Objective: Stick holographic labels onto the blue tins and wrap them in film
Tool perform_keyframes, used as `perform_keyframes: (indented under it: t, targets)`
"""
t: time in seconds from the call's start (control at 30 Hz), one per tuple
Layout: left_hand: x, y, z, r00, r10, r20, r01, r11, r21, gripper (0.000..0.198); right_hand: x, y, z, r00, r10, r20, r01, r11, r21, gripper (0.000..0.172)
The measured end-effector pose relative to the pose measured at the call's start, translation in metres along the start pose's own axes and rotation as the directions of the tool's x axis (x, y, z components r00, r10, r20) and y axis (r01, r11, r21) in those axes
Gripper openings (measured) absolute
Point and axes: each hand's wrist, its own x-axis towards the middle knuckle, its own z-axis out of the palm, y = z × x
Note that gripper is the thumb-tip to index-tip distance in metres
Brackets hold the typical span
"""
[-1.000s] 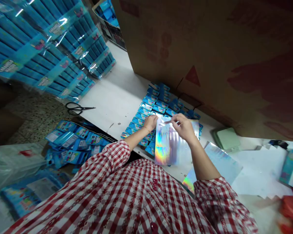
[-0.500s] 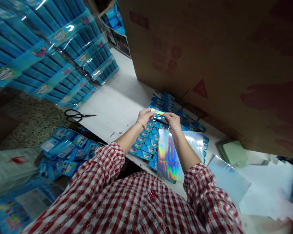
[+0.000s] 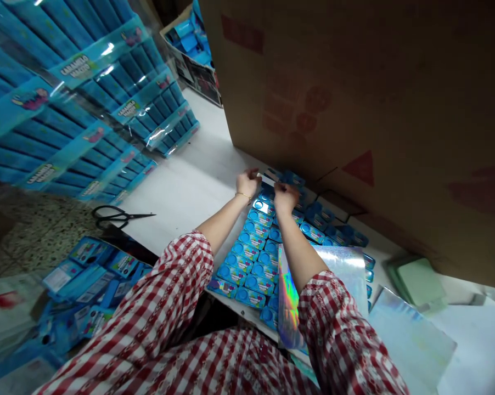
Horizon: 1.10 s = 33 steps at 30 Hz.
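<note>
Left hand (image 3: 247, 184) and right hand (image 3: 286, 197) had shifted farther up packs (image 3: 245, 251), pinching strip (image 3: 267, 179) by opposite ends; long axis ran hand to hand, right nearer packs.

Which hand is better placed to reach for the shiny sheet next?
Probably the right hand: its forearm crosses over the shiny sheet, while the left hand is farther off. Both hands hold the pale strip, though.

Black scissors (image 3: 128, 216) lie at the left edge of the white tabletop (image 3: 177, 203). Plastic-wrapped stacks of blue packs (image 3: 77, 68) at upper left. Large brown carton (image 3: 297, 131) upright at far side, red triangle (image 3: 360, 169) printed on it. Right: pale green block (image 3: 420, 281), possibly a pad; blurred.
</note>
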Motion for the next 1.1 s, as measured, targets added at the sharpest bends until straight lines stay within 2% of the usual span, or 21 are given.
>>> perform_keyframes:
  t: [0.17,0.37,0.47,0.53,0.6,0.67,0.73,0.77,0.87,0.9,0.93,1.0,1.1]
  targets:
    - [0.000,-0.007,0.001,1.000,-0.012,0.025,0.012,1.000,0.029,0.042,-0.003,0.001,0.004,1.000,-0.005,-0.011,0.004,0.992,-0.128,0.023]
    - [0.002,-0.012,0.003,0.997,-0.022,0.067,0.019,0.999,0.050,0.042,0.000,0.001,0.004,0.998,-0.039,0.056,0.053,0.959,-0.280,0.021]
    - [0.004,-0.018,0.005,0.995,-0.026,0.093,0.015,0.993,0.120,0.046,0.000,0.000,0.002,0.997,-0.062,0.043,0.073,0.936,-0.345,0.020]
    - [0.004,-0.022,0.005,0.995,-0.007,0.097,-0.011,0.981,0.192,0.046,-0.004,0.001,0.000,0.991,-0.127,0.044,0.134,0.913,-0.384,0.020]
    - [0.004,-0.025,0.003,0.988,0.061,0.142,-0.101,0.950,0.294,0.041,-0.009,0.002,-0.003,0.957,-0.264,0.124,0.291,0.854,-0.431,0.024]
    - [0.004,-0.027,0.000,0.959,0.122,0.254,-0.224,0.879,0.422,0.039,-0.013,0.004,-0.007,0.886,-0.390,0.251,0.464,0.756,-0.462,0.032]
    - [0.002,-0.024,-0.005,0.934,0.122,0.337,-0.297,0.789,0.538,0.040,-0.013,0.009,-0.014,0.833,-0.435,0.342,0.553,0.689,-0.468,0.038]
    - [-0.001,-0.021,-0.008,0.935,0.124,0.332,-0.305,0.756,0.578,0.041,-0.011,0.013,-0.020,0.832,-0.427,0.355,0.553,0.688,-0.469,0.040]
    - [-0.027,-0.008,-0.011,0.932,0.243,0.268,-0.358,0.720,0.594,0.040,-0.004,0.037,-0.054,0.899,-0.358,0.251,0.436,0.780,-0.449,0.041]
    - [-0.041,-0.002,-0.011,0.909,0.294,0.293,-0.414,0.711,0.569,0.038,-0.004,0.048,-0.069,0.916,-0.349,0.198,0.401,0.815,-0.418,0.041]
    - [-0.059,0.003,-0.010,0.873,0.309,0.378,-0.478,0.695,0.536,0.033,-0.007,0.060,-0.086,0.920,-0.358,0.159,0.391,0.840,-0.375,0.040]
    - [-0.099,0.010,-0.008,0.779,0.246,0.576,-0.577,0.641,0.506,0.027,-0.020,0.085,-0.118,0.889,-0.427,0.164,0.457,0.848,-0.269,0.037]
    - [-0.152,0.012,-0.003,0.688,0.116,0.716,-0.646,0.547,0.533,0.037,-0.051,0.111,-0.144,0.793,-0.535,0.291,0.594,0.784,-0.180,0.030]
